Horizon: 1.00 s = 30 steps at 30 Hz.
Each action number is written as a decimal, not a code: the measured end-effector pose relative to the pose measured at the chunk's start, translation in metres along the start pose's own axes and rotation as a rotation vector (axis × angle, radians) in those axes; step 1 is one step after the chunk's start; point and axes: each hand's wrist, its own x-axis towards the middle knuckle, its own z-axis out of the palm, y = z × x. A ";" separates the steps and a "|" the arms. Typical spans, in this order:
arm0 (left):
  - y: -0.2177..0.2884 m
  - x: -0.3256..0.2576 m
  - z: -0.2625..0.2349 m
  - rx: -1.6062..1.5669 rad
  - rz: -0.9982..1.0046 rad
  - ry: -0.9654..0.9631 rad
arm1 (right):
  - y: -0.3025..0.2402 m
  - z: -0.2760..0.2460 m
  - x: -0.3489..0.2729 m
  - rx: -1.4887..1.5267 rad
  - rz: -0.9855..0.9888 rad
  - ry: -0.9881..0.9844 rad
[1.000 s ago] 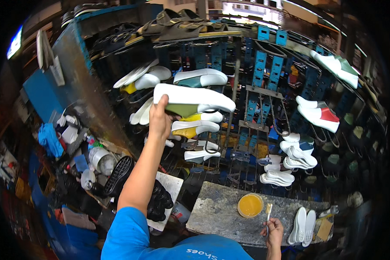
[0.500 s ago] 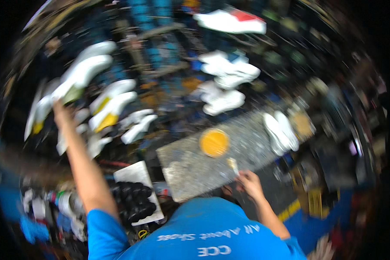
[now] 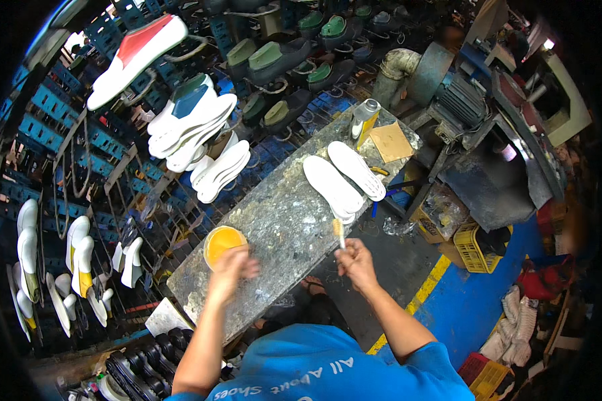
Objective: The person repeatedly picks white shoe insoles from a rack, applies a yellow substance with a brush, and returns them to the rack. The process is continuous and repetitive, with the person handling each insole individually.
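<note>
My right hand grips a small brush by its pale handle, its yellowish bristles pointing up. Just beyond the brush, two white soles lie side by side on a worn, stained workbench. My left hand is over the bench at the near side of a round tub of yellow-orange paste, covering part of it. Its fingers are a little blurred but look apart, with nothing seen in them; I cannot tell whether it touches the tub.
Racks at the left hold stacked white soles and several yellow-and-white ones. Dark footwear pieces hang behind the bench. A bottle and a brown card stand at its far end. Beyond are a motor and a yellow crate.
My left hand has come back from the rack of soles at the left to beside the tub. The view has turned toward the right. My right hand still holds the brush.
</note>
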 end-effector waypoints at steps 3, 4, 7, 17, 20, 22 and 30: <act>-0.005 0.097 0.124 0.006 -0.169 -0.145 | -0.018 -0.049 0.010 0.057 -0.065 0.079; -0.004 0.129 0.157 0.050 -0.193 -0.136 | -0.019 -0.066 0.006 0.034 -0.088 0.108; -0.006 0.204 0.227 0.125 -0.304 0.011 | -0.005 -0.115 -0.025 -0.010 -0.034 0.201; -0.061 0.244 0.270 -0.023 -0.035 0.259 | 0.073 -0.176 -0.101 0.083 0.171 0.433; -0.036 0.176 0.207 -0.143 -0.077 0.003 | 0.063 -0.167 -0.076 -0.046 0.145 0.344; -0.018 0.114 0.149 0.004 -0.033 -0.102 | 0.055 -0.156 -0.051 -0.202 0.105 0.278; -0.053 -0.149 -0.107 -0.078 -0.068 0.375 | 0.010 0.001 0.022 -0.906 -0.313 -0.333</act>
